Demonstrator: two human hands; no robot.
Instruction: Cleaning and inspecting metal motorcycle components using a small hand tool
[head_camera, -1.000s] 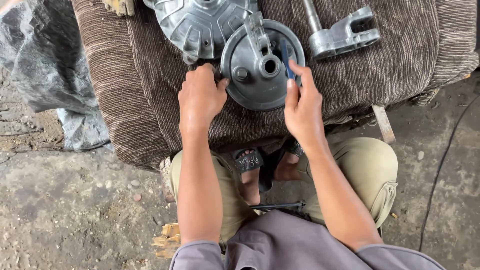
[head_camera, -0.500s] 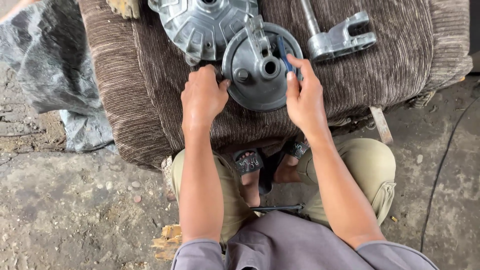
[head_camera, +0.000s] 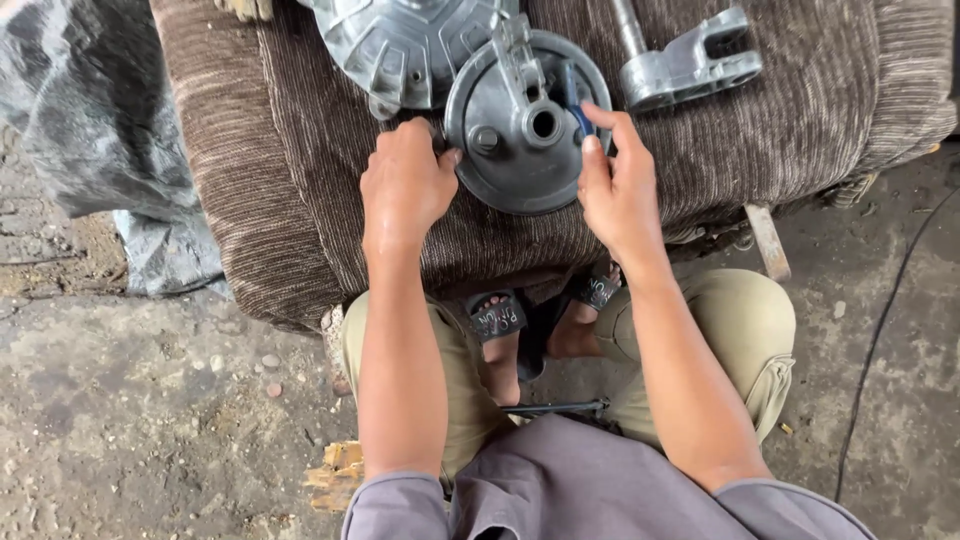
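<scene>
Working a small blue tool on the round grey plate, both hands on it.

Largest first: the brown ribbed cushion (head_camera: 800, 150) lies under both your hands as the work surface, with the ribbed grey metal housing (head_camera: 410, 45) just beyond your left hand (head_camera: 405, 190) and a grey forked bracket (head_camera: 690, 65) beyond and outward of your right hand (head_camera: 620, 195). Between your hands lies the round grey plate (head_camera: 515, 165), flat, its lever arm and centre bore facing up. Your left hand is curled on the plate's near-left rim, steadying it. Your right hand pinches a small blue tool (head_camera: 578, 110), thumb and forefinger narrow, at the right edge near the bore. Judged step: working the plate's face with the tool. The next move seems to need firm rim bracing and a fine, controlled fingertip stroke.
</scene>
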